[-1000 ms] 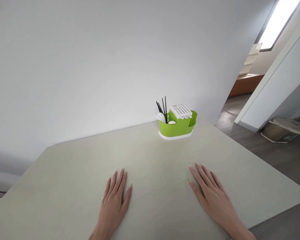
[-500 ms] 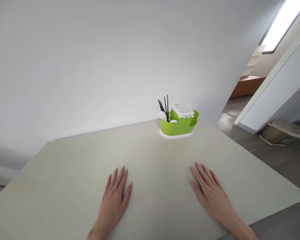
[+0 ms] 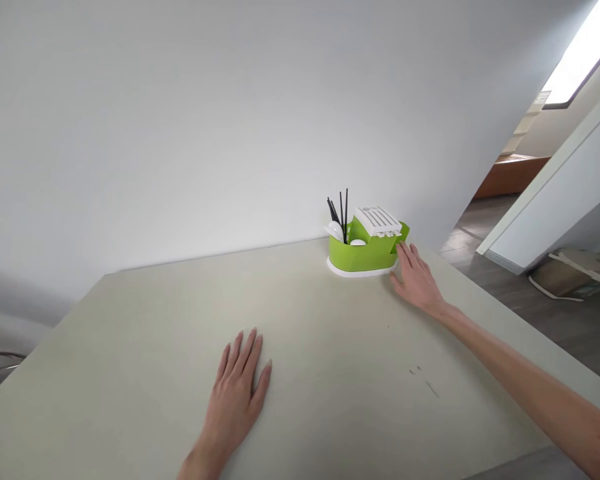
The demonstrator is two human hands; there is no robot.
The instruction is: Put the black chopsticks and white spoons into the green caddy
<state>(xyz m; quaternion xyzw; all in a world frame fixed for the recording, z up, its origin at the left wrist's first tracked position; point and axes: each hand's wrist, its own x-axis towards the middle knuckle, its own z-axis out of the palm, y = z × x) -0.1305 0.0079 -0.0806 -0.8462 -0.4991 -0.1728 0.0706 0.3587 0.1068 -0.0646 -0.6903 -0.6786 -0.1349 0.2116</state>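
Note:
My left hand lies flat on the pale table, fingers stretched out and holding nothing. Farther away, my right hand reaches to the right end of a green utensil holder. Its fingers are extended at the holder's side; whether they touch it I cannot tell. The holder has a white base and a white slotted top. Black chopsticks and a white spoon-like utensil stand in its left part.
A plain wall runs along the table's back edge. Dark marks show on the table near my right forearm. Beyond the right edge are a wooden-looking floor and a box wrapped in plastic.
My right hand has left the tabletop spot in front of me and moved forward to the right end of the utensil holder. My left hand stays flat. The view has shifted slightly.

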